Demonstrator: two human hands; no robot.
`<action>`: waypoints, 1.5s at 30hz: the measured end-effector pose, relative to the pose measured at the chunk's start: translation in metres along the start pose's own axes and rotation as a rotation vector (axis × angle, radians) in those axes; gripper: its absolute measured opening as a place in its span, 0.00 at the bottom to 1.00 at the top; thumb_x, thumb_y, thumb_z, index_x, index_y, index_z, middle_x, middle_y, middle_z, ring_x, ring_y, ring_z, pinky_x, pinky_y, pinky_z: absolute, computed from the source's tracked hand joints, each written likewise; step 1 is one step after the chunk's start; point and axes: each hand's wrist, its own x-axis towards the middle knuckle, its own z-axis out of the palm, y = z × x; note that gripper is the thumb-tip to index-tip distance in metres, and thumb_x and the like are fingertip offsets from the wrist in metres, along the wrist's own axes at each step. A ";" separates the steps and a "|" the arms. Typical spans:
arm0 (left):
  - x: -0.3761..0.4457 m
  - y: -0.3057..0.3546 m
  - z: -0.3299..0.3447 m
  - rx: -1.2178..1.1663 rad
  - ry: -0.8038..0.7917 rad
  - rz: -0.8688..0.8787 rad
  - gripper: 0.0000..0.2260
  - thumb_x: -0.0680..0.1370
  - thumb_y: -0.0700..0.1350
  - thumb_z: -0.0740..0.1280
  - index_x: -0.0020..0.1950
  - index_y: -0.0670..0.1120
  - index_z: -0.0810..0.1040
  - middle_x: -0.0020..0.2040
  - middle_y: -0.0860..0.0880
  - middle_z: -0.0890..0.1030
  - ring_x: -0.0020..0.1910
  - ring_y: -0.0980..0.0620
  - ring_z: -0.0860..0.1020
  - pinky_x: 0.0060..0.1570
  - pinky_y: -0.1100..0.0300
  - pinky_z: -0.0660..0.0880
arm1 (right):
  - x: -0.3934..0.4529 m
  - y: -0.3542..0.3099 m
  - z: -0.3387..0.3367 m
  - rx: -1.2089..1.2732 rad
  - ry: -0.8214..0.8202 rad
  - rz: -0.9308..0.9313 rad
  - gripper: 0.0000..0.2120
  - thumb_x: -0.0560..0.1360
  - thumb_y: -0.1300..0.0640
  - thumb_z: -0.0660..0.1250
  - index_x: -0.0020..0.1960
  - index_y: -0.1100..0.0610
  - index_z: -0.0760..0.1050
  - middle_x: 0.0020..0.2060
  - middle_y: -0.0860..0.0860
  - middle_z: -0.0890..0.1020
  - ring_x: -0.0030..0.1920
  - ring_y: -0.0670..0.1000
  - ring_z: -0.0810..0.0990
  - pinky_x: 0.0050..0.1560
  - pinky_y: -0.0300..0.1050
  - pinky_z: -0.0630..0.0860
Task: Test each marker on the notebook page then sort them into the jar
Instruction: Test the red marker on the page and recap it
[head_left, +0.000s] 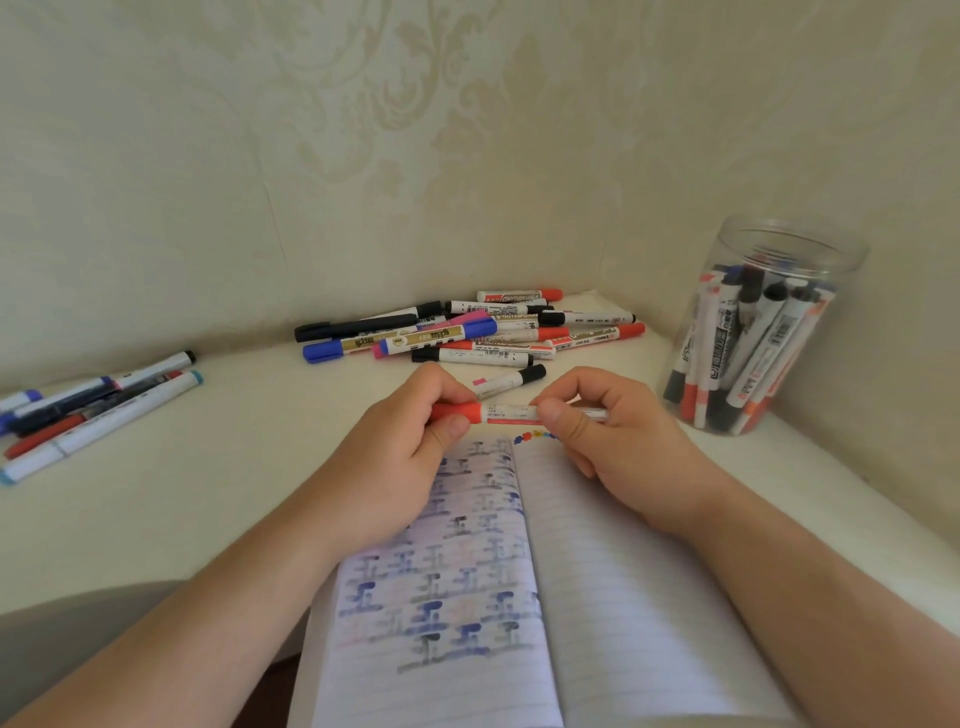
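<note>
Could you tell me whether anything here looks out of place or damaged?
Nothing looks damaged or spilled. The jar stands upright; loose markers lie in an untidy heap behind the notebook.

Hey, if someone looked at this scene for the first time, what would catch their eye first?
Probably the red-capped marker held level between both hands at centre: the left hand grips its cap, the right hand its barrel, above the open notebook covered in blue test marks. Then the marker pile by the wall, and the clear jar at right.
</note>
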 end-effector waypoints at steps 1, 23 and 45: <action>0.000 0.000 0.001 0.027 -0.016 0.008 0.07 0.85 0.47 0.61 0.53 0.62 0.72 0.47 0.73 0.76 0.49 0.68 0.75 0.43 0.74 0.69 | 0.000 0.001 0.000 -0.018 -0.016 -0.017 0.05 0.82 0.56 0.69 0.47 0.54 0.80 0.24 0.44 0.73 0.27 0.46 0.67 0.29 0.38 0.65; -0.020 -0.068 -0.085 0.457 0.288 0.001 0.09 0.83 0.44 0.65 0.62 0.48 0.82 0.54 0.50 0.76 0.55 0.52 0.75 0.60 0.57 0.70 | -0.004 0.001 0.001 -0.030 0.013 -0.024 0.10 0.77 0.49 0.72 0.57 0.43 0.76 0.29 0.51 0.71 0.30 0.49 0.66 0.29 0.37 0.66; 0.034 -0.028 -0.033 0.626 0.124 -0.097 0.14 0.79 0.62 0.65 0.60 0.60 0.81 0.54 0.57 0.79 0.60 0.51 0.74 0.60 0.53 0.70 | 0.000 0.009 0.003 -0.066 0.035 -0.031 0.09 0.78 0.61 0.74 0.42 0.49 0.81 0.30 0.50 0.75 0.32 0.49 0.69 0.36 0.45 0.68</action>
